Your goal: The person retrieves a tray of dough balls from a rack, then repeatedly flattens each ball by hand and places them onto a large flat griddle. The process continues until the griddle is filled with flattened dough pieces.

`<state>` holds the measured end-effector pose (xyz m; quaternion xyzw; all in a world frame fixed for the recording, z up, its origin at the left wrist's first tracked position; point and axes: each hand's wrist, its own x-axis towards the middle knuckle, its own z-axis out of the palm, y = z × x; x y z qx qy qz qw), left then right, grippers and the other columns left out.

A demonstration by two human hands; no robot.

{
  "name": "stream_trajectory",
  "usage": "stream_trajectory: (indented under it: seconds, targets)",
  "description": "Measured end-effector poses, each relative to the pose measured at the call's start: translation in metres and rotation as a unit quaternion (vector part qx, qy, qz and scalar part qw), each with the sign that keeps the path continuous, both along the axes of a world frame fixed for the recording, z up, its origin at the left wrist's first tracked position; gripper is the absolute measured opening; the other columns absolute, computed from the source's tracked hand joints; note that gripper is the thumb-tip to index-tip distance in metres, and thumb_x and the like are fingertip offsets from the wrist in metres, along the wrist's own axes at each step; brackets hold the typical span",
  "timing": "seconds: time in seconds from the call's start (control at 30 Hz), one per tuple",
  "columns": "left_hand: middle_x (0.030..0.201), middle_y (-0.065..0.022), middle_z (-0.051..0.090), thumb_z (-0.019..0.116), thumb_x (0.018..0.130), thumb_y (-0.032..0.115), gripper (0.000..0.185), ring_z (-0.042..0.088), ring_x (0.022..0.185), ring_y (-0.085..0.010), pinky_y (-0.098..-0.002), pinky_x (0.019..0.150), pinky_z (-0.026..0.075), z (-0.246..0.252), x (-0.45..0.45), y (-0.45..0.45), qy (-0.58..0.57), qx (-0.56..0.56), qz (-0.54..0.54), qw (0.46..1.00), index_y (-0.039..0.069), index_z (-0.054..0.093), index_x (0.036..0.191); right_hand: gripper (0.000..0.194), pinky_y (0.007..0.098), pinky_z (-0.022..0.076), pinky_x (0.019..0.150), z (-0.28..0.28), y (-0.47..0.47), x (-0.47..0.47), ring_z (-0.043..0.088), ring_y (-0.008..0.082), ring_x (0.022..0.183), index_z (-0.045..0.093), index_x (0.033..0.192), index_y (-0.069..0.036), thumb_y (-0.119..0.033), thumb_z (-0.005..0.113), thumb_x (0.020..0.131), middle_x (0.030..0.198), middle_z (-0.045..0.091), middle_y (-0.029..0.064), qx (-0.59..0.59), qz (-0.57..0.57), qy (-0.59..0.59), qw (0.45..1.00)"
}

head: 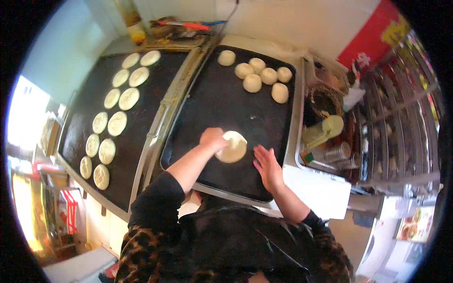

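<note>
A flattened round of pale dough is over the near part of a black rectangular griddle plate. My left hand is curled around its left edge, with the fingers overlapping the dough; motion blurs the fingertips. To the right of the round, my right hand is held apart from it, fingers spread and nothing in the palm. Several dough balls lie grouped at the far right of the same plate, and a single dough ball sits slightly apart at the far edge.
Left of a metal divider, another black griddle carries two rows of flattened dough rounds. An oil bottle stands behind it. At right are a green lidded container, glass jars and a slatted rack.
</note>
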<state>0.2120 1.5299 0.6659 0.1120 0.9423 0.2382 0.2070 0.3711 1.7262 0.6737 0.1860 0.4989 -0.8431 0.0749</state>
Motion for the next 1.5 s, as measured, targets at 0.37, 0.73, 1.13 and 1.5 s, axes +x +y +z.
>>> stream_trajectory:
  seconds: [0.37,0.73,1.13,1.5]
  targets:
    - [0.083,-0.0152,0.064,0.068,0.078,0.025,0.018,0.064,0.080,-0.0362,-0.0488,0.068,0.051,0.142,0.119,-0.052,0.254,0.256,-0.123,0.924,0.008,0.061,0.081,0.051,0.0453,0.0379,0.110,0.051,-0.089,-0.022,0.047,0.0290,0.131,0.044,0.139,-0.008,-0.043,0.033,0.104,0.141,0.049,0.0114,-0.334,0.156,0.018,0.929]
    - [0.095,-0.0137,0.068,0.074,0.079,0.007,0.021,0.068,0.081,-0.0226,-0.0320,0.073,0.056,0.150,0.282,-0.405,0.353,0.119,0.476,0.797,0.001,0.067,0.099,0.052,0.0338,0.0292,0.115,0.140,-0.530,-0.182,0.041,0.0211,0.137,0.036,0.148,-0.002,-0.032,0.037,0.106,0.148,0.044,0.0134,0.066,0.445,0.394,0.801]
    - [0.100,-0.0107,0.069,0.068,0.087,0.007,0.018,0.067,0.089,-0.0179,-0.0309,0.076,0.055,0.080,0.369,-0.454,0.214,0.110,0.639,0.731,0.001,0.067,0.104,0.057,0.0564,0.0206,0.116,0.043,-0.692,-0.203,0.038,0.0283,0.140,0.052,0.138,-0.011,-0.052,0.038,0.100,0.146,0.049,0.0096,0.535,0.436,0.607,0.394]
    - [0.098,-0.0105,0.065,0.065,0.087,0.000,0.015,0.064,0.088,-0.0181,-0.0296,0.076,0.053,0.108,0.225,-0.390,0.264,0.242,0.430,0.829,-0.001,0.066,0.102,0.034,0.0422,0.0480,0.096,0.093,-0.244,-0.311,0.060,0.0330,0.111,0.065,0.116,-0.006,-0.026,0.063,0.089,0.120,0.065,0.0139,0.717,0.105,0.384,0.572]
